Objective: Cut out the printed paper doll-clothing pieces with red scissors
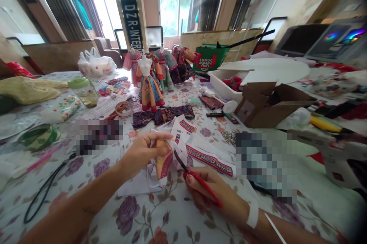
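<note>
Two hands engaged. Right hand (205,186) is closed around red-handled scissors (196,176); left hand (150,147) pinches a printed fabric piece (165,164) above the flowered tablecloth (100,207). Blade tip sits near the left fingertips. Hazards, in my judgement: a slip could nick a finger; slack cloth could skew a cut. Beyond: patterned strip (210,160), dressed mannequin (150,87).

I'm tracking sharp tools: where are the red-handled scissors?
Head view, right of centre: the red-handled scissors are in the right hand, beside the orange patterned piece.
</note>
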The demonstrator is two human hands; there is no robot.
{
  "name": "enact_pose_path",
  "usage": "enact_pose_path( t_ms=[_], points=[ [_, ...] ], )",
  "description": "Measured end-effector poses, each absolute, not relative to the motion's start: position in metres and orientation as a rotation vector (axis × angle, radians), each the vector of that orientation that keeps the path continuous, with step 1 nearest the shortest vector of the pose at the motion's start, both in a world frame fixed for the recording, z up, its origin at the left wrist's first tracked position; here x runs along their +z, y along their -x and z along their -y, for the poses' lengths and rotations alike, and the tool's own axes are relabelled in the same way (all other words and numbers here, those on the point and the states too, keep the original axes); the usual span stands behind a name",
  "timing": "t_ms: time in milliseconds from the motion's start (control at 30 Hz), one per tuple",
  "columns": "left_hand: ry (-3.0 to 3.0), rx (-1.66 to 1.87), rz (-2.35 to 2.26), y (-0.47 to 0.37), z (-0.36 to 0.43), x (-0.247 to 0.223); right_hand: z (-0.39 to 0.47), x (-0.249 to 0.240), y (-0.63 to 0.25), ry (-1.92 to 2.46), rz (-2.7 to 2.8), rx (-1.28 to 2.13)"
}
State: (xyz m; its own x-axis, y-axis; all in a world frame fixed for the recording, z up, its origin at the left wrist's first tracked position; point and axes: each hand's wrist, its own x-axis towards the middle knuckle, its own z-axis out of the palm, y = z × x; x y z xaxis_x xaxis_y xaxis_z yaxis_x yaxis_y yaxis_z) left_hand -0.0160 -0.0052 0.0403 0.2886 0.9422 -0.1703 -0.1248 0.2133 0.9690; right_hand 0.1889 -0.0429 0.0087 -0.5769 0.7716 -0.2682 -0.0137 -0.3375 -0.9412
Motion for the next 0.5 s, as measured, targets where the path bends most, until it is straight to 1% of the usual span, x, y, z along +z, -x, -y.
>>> enact_pose_path(
  t_ms=[500],
  points=[
    [-1.145, 0.837, -1.033, 0.0236, -0.0011, 0.0399, 0.0408, 0.0034, -0.1902, 0.981, 1.385, 2.014]
  ],
)
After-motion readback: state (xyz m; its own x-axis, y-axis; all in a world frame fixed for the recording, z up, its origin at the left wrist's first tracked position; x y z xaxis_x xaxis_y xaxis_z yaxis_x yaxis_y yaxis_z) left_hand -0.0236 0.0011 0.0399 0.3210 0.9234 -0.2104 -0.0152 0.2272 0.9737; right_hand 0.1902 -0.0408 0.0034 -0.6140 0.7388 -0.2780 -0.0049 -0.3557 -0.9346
